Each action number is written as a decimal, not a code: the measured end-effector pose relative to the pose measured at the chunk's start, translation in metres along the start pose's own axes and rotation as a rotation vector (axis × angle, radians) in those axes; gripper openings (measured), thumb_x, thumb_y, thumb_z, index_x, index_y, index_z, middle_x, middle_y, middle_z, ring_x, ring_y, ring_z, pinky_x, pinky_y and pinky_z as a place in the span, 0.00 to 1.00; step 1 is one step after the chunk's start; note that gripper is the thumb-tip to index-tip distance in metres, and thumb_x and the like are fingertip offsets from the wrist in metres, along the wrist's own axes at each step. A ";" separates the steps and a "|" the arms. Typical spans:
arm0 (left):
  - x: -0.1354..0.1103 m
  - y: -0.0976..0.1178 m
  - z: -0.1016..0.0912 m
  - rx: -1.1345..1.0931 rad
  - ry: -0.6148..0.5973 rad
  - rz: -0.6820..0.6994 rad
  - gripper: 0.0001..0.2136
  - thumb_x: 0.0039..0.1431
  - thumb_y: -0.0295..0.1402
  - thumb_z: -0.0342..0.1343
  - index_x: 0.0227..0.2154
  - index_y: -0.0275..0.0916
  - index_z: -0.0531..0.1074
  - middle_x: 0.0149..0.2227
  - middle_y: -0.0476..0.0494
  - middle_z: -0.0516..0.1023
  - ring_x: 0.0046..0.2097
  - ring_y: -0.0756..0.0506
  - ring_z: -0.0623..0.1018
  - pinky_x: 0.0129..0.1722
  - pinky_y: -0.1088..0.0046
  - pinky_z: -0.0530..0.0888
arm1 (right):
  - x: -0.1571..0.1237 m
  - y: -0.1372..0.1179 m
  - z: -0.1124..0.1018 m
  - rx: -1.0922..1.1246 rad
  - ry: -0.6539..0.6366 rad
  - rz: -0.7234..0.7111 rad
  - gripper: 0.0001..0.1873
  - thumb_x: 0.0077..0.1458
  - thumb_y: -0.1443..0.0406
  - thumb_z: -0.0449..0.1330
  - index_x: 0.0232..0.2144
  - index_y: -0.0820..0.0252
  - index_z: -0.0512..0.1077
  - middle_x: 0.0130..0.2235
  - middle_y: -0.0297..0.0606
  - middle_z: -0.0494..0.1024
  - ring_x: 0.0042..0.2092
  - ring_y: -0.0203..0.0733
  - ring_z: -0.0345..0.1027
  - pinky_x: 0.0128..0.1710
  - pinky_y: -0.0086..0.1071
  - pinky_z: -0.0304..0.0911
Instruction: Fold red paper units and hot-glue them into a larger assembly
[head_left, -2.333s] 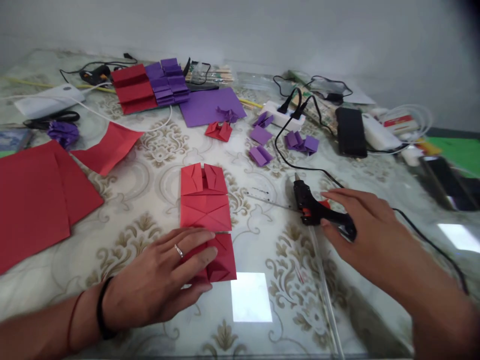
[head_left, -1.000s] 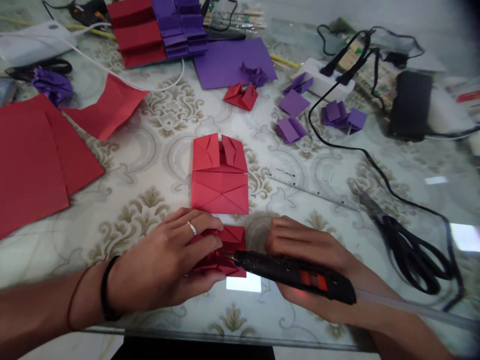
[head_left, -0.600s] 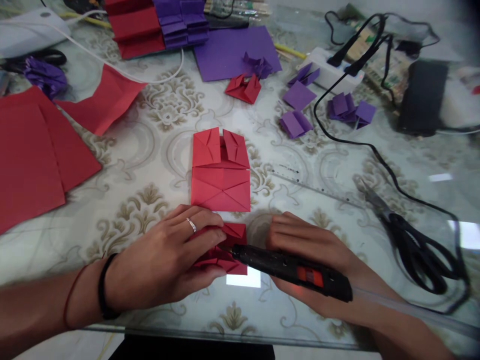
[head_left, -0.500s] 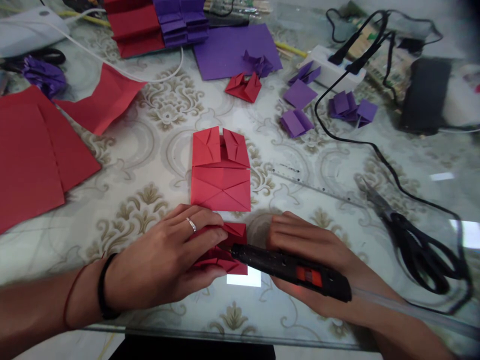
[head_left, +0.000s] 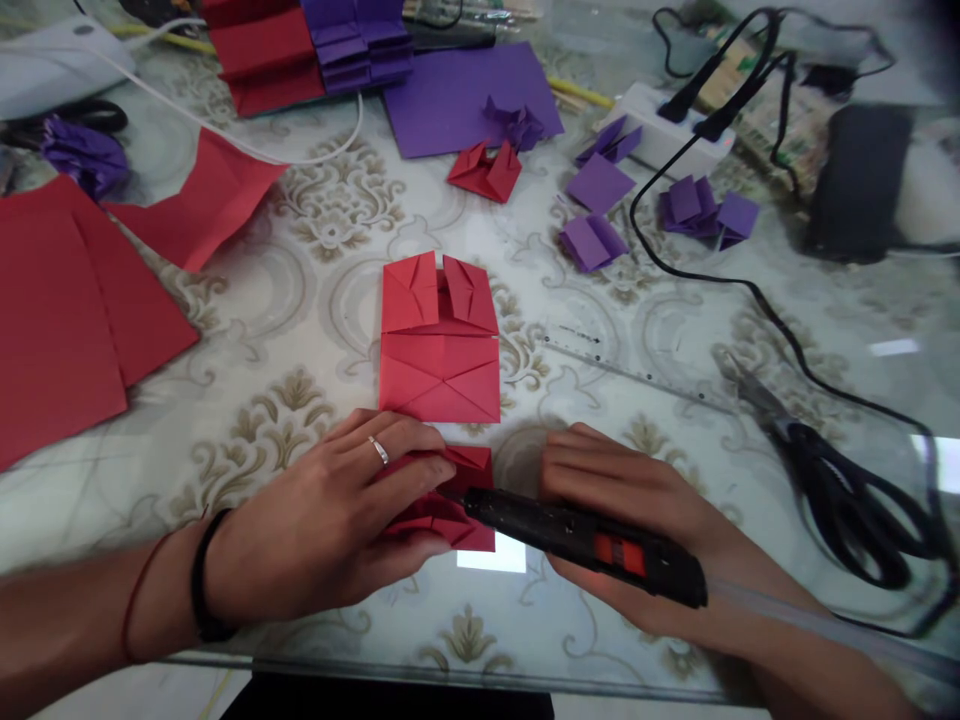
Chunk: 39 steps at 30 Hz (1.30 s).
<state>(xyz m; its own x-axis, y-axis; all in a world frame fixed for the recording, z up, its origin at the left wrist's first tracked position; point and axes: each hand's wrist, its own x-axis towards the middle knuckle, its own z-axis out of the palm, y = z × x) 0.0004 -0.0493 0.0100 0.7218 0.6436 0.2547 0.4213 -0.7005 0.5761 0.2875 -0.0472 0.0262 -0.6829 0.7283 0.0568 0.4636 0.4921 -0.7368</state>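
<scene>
My left hand (head_left: 341,510) is closed over a small folded red paper piece (head_left: 472,465) near the table's front edge, fingers across its upper part and thumb along its lower side. My right hand (head_left: 611,490) grips a black glue gun (head_left: 570,530) with a red switch and a clear glue stick in its back end. Its nozzle points left at the folds, close to my left fingertips; whether it touches the paper is hard to make out. Just beyond lies another folded red paper piece (head_left: 442,375), flat below a part with two raised flaps.
Black-handled scissors (head_left: 832,480) and a clear ruler (head_left: 637,375) lie to the right. A black cord (head_left: 750,290) runs from a white power strip (head_left: 671,130). Red sheets (head_left: 60,310) are at left; small purple folded pieces (head_left: 592,243) and a purple sheet (head_left: 442,100) lie farther back.
Both hands, the folded paper and the glue gun hold nearly the same positions. The view has shifted very slightly.
</scene>
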 end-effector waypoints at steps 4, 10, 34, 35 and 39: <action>0.002 0.002 -0.002 -0.003 -0.002 -0.008 0.12 0.71 0.33 0.60 0.53 0.38 0.70 0.54 0.38 0.79 0.53 0.40 0.80 0.55 0.56 0.78 | 0.000 -0.001 -0.003 -0.014 0.017 0.003 0.11 0.62 0.66 0.61 0.27 0.52 0.65 0.26 0.31 0.69 0.29 0.43 0.67 0.35 0.39 0.65; 0.002 0.001 -0.002 -0.014 0.015 -0.011 0.12 0.72 0.36 0.60 0.54 0.40 0.71 0.54 0.38 0.81 0.52 0.39 0.81 0.50 0.57 0.81 | -0.005 0.002 -0.008 -0.013 0.003 0.020 0.11 0.62 0.66 0.62 0.28 0.52 0.64 0.26 0.32 0.70 0.29 0.44 0.69 0.36 0.40 0.66; 0.001 0.001 -0.003 0.023 0.018 -0.013 0.16 0.70 0.36 0.63 0.56 0.40 0.71 0.54 0.38 0.80 0.54 0.39 0.81 0.54 0.56 0.80 | -0.011 0.010 -0.023 -0.076 0.056 0.075 0.09 0.61 0.68 0.61 0.29 0.52 0.68 0.27 0.32 0.72 0.30 0.45 0.70 0.33 0.41 0.65; 0.001 0.001 -0.003 0.030 0.015 -0.010 0.15 0.69 0.35 0.63 0.55 0.39 0.71 0.54 0.38 0.80 0.54 0.38 0.81 0.55 0.57 0.80 | -0.012 0.011 -0.022 -0.073 0.070 0.078 0.09 0.61 0.68 0.61 0.28 0.51 0.68 0.27 0.33 0.73 0.31 0.45 0.71 0.33 0.41 0.65; 0.001 0.001 -0.004 0.057 -0.002 0.002 0.16 0.69 0.34 0.64 0.55 0.37 0.72 0.55 0.37 0.79 0.56 0.39 0.80 0.57 0.58 0.78 | -0.015 0.013 -0.021 -0.046 0.118 0.109 0.13 0.60 0.68 0.62 0.26 0.51 0.66 0.26 0.31 0.70 0.30 0.46 0.70 0.35 0.41 0.66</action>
<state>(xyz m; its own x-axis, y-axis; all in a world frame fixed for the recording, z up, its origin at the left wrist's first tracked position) -0.0008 -0.0481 0.0139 0.7238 0.6417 0.2537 0.4506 -0.7180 0.5305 0.3158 -0.0421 0.0304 -0.5569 0.8285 0.0590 0.5587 0.4263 -0.7114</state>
